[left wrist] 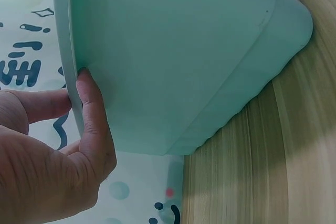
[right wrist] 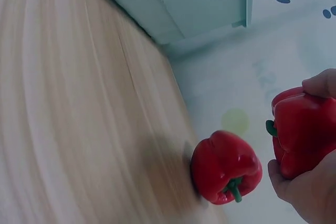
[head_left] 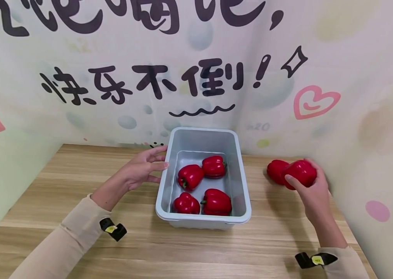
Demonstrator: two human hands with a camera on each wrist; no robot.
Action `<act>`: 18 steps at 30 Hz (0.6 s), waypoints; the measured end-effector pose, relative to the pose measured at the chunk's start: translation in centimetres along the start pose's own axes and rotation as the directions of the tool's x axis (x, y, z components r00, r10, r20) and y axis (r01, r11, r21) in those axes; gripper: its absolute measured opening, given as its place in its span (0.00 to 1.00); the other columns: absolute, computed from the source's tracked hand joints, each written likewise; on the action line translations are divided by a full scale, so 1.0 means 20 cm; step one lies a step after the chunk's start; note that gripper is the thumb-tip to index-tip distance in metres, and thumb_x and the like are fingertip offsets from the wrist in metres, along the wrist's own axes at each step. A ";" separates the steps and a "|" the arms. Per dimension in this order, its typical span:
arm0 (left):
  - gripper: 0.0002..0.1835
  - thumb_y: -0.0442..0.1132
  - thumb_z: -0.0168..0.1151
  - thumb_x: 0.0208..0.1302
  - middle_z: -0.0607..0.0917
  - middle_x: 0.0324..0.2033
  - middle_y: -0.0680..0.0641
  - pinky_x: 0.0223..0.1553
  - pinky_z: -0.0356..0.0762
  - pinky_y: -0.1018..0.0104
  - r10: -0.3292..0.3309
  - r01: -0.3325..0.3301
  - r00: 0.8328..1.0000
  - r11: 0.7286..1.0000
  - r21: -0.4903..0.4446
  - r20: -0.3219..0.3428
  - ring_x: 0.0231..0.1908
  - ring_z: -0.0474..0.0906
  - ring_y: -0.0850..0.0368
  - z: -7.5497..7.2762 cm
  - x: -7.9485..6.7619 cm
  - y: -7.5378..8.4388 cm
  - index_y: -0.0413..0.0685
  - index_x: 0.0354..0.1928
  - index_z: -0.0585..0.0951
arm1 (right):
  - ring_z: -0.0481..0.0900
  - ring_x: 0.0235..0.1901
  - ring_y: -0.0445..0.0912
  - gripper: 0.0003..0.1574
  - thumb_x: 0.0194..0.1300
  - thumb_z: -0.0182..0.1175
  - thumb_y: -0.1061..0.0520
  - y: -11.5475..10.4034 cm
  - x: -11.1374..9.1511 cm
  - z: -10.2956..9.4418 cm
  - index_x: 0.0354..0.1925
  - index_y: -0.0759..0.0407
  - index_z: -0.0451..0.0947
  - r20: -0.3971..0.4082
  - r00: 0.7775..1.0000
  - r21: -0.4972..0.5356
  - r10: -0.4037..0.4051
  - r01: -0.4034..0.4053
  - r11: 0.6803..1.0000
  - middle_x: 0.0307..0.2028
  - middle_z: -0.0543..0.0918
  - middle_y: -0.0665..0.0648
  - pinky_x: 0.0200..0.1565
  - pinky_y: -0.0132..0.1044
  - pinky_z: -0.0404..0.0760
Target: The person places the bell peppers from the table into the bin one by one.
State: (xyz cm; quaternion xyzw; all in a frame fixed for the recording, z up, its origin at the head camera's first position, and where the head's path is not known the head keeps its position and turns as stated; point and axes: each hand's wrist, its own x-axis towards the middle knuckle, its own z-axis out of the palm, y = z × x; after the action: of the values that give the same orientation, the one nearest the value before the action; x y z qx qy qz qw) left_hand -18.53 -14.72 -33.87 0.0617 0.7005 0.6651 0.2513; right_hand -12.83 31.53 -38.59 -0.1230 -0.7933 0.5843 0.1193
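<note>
A light blue-grey plastic bin [head_left: 199, 224] stands on the table with several red bell peppers [head_left: 217, 202] lying inside. My left hand [head_left: 144, 166] grips the bin's left rim, its fingers against the outer wall [left wrist: 178, 51]. At the right, my right hand [head_left: 316, 190] holds a red bell pepper [head_left: 301, 173] between thumb and fingers. Another red bell pepper [right wrist: 226, 166] rests on the table just behind the held one, partly hidden by it in the head view. In the right wrist view the held pepper [right wrist: 304, 124] shows its green stem and is clear of the table.
The wooden table [head_left: 119, 244] runs back to a wall covering [head_left: 112, 124] with dark lettering and pink hearts. Another wall surface [head_left: 384, 162] borders the table on the right. The bin's far end is close to the back wall.
</note>
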 end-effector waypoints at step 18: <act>0.36 0.34 0.55 0.67 0.63 0.66 0.36 0.46 0.80 0.45 -0.008 0.008 1.000 1.000 0.005 0.003 0.60 0.68 0.34 -0.01 0.01 -0.01 0.54 0.74 0.54 | 0.59 0.61 0.50 0.49 0.59 0.66 0.48 -0.14 0.00 0.12 0.71 0.38 0.51 0.066 0.996 -0.115 -0.066 0.073 0.991 0.66 0.60 0.54 0.40 0.24 0.77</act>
State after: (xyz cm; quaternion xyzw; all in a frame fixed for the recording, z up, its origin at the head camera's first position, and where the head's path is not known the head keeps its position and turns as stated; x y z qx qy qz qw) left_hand -18.74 -14.86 -34.09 0.0605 0.7022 0.6622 0.2546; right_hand -13.71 28.60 -36.67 -0.0840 -0.8332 0.5359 0.1074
